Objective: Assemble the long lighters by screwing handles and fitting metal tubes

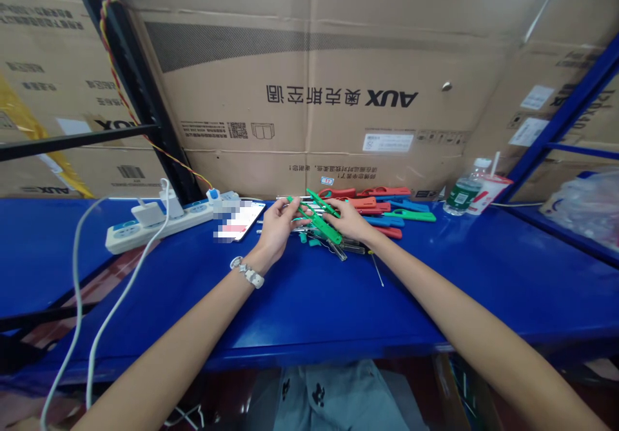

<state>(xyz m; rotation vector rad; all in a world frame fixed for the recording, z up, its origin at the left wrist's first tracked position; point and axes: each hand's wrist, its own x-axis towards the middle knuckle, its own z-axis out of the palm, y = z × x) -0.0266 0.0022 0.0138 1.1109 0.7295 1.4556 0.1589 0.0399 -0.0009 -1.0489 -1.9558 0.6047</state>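
Cartons (338, 121) wall off the room behind our bench (309, 315), whose blue top looks smooth, likely slick. Red, blue and green plastic handles (376, 209) heap toward its back edge. Our left hand (278, 226) is pinched on a green shell (327, 229) at the heap's left end; our right hand (352, 220) is clamped on a slim green strip (320, 201) just beside it. Both pieces look light, stiff, somewhat slippery; we'd hold them by the broad sides, sparing the thin tips.
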